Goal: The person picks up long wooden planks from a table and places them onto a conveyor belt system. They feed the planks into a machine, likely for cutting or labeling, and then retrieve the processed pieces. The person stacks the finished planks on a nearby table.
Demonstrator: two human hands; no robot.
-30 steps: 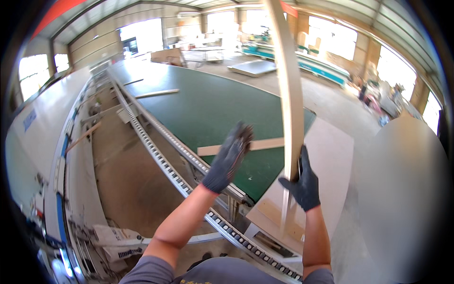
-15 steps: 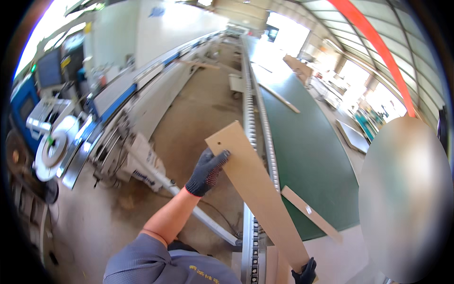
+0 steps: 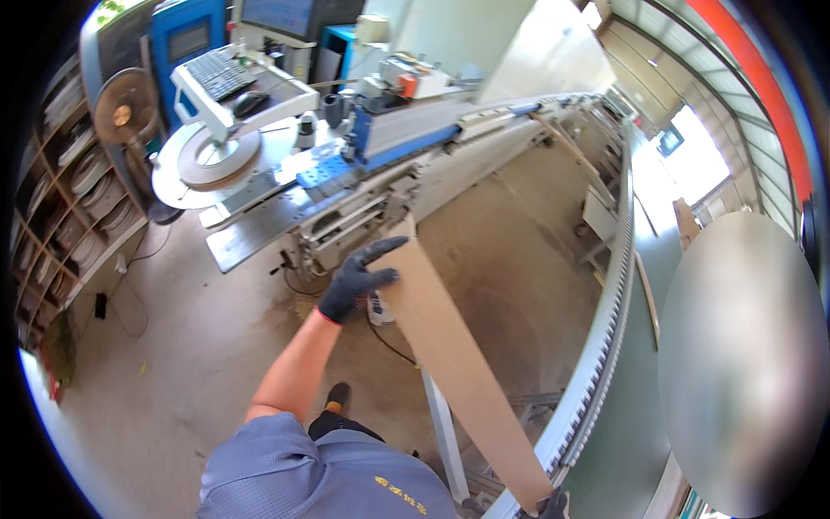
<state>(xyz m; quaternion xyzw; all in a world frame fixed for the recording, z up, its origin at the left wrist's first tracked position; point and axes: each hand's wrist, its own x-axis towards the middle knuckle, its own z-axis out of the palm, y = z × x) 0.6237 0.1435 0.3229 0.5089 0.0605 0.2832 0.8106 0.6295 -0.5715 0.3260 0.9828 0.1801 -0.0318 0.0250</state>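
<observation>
Left hand in a dark glove, fingers spread flat against the upper end of a long narrow brown board strip. Right hand barely in view at the bottom edge, gloved, at the strip's lower end; can't tell its grip. Strip runs diagonally over the concrete floor, lower end by the toothed conveyor rail. Upper end near the edge-banding machine. Flat reel holds a coil of edge tape. Keyboard above it. Shelf unit far left stacked with rolls
</observation>
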